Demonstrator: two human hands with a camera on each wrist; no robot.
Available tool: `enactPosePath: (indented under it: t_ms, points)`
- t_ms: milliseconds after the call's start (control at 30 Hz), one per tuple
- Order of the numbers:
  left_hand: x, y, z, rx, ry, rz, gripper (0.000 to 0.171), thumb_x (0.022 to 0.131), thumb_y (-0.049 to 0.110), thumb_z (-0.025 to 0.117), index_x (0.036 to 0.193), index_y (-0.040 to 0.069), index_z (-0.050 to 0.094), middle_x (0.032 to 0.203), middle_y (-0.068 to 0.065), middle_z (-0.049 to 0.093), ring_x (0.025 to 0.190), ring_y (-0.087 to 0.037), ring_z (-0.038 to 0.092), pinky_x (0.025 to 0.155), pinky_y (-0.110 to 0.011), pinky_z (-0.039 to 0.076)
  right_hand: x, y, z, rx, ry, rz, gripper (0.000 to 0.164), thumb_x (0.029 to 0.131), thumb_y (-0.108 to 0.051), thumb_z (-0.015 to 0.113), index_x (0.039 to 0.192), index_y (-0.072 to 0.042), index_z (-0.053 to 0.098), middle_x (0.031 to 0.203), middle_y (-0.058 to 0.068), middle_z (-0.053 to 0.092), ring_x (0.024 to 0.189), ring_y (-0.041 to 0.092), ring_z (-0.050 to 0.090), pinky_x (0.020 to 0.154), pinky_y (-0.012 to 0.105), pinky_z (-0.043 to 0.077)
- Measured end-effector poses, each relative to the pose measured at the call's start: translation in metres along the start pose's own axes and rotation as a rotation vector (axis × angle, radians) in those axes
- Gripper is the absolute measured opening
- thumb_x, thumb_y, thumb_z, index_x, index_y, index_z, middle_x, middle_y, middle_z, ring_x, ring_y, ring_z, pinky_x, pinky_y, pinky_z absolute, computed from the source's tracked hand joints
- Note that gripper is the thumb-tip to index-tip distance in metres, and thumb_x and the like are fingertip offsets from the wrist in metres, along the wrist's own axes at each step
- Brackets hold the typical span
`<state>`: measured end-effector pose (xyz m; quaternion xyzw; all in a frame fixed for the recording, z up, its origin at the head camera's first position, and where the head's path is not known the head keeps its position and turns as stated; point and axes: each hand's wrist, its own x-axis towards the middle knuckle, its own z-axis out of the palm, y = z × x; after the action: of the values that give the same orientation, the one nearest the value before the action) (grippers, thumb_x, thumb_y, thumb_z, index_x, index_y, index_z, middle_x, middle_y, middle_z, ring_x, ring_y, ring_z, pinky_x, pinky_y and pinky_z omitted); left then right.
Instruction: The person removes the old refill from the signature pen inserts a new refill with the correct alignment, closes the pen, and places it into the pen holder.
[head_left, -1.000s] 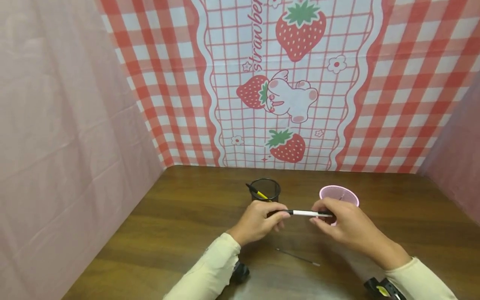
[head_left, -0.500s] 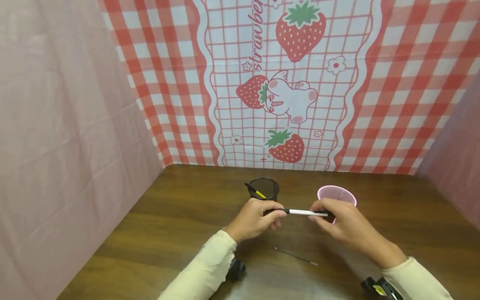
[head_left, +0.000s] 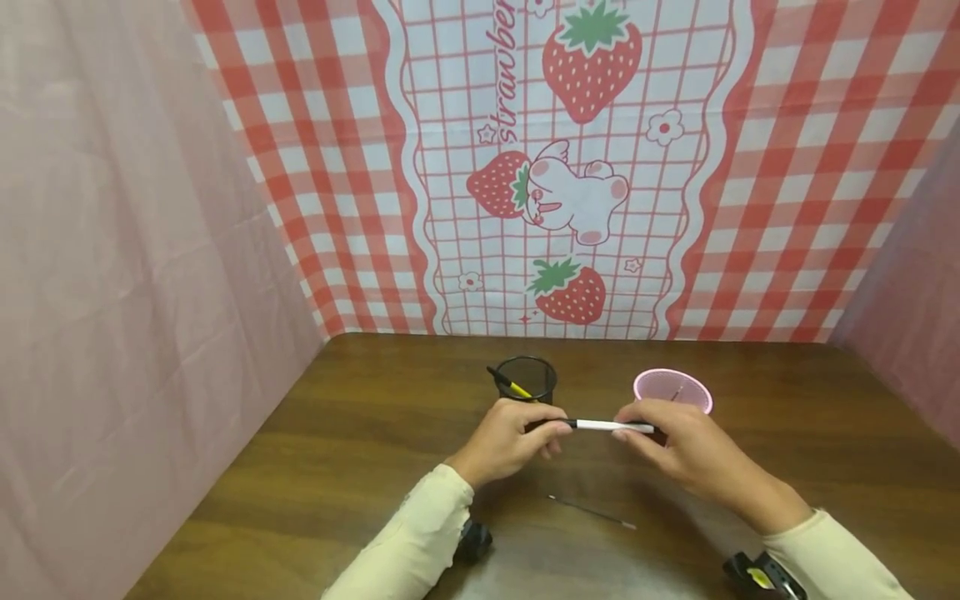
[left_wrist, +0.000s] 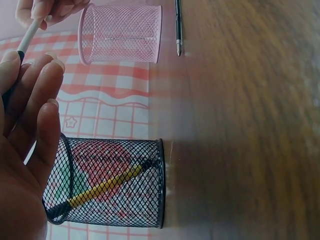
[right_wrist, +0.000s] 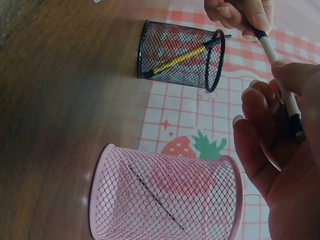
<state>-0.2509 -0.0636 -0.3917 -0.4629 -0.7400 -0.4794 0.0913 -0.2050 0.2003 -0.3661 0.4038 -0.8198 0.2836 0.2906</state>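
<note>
Both hands hold one slim white pen with black ends, level above the table. My left hand pinches its black left end between thumb and fingers. My right hand grips the barrel near the other end, thumb and forefinger on the white part. In the right wrist view the pen's black end lies over the right fingers. Below the hands, a thin dark pen refill lies on the table; its metal tip shows in the left wrist view.
A black mesh pen holder with a yellow and black pen leaning in it stands behind the left hand. Behind the right hand is a pink mesh pen holder with a thin dark stick inside. A checked strawberry cloth hangs at the back.
My right fingers have shifted slightly left along the pen, and its right end now shows past the fingertips as a white length. The left hand keeps its pinch.
</note>
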Motion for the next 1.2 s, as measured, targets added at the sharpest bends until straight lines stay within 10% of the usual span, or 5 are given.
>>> enactPosePath:
  t_ms: [700, 933, 1200]
  points:
    - [0.0002, 0.0027, 0.0, -0.019, 0.008, 0.008, 0.014, 0.098, 0.015, 0.066, 0.104, 0.005, 0.074, 0.071, -0.002, 0.07, 0.06, -0.005, 0.066, 0.057, -0.019, 0.055, -0.0009, -0.0014, 0.0016, -0.075, 0.007, -0.016, 0.031, 0.075, 0.002, 0.082, 0.094, -0.019, 0.07, 0.085, -0.016, 0.064, 0.069, -0.004, 0.051, 0.061, 0.013, 0.042]
    - [-0.0007, 0.0011, 0.002, -0.018, 0.0, 0.0, 0.015, 0.098, 0.014, 0.066, 0.105, 0.004, 0.074, 0.072, -0.003, 0.071, 0.061, -0.003, 0.065, 0.057, -0.019, 0.056, -0.0026, -0.0008, 0.0003, -0.075, -0.019, -0.011, 0.005, 0.095, -0.02, 0.072, 0.092, -0.017, 0.07, 0.083, -0.018, 0.06, 0.067, -0.004, 0.048, 0.059, 0.012, 0.04]
    - [0.0002, 0.0014, 0.0011, -0.01, 0.001, -0.013, 0.016, 0.098, 0.015, 0.065, 0.103, 0.001, 0.074, 0.07, -0.003, 0.07, 0.06, -0.002, 0.065, 0.057, -0.02, 0.056, -0.0009, -0.0038, -0.0004, -0.125, -0.023, 0.025, 0.032, 0.075, -0.007, 0.086, 0.098, -0.018, 0.068, 0.085, -0.019, 0.061, 0.068, -0.005, 0.052, 0.06, 0.011, 0.043]
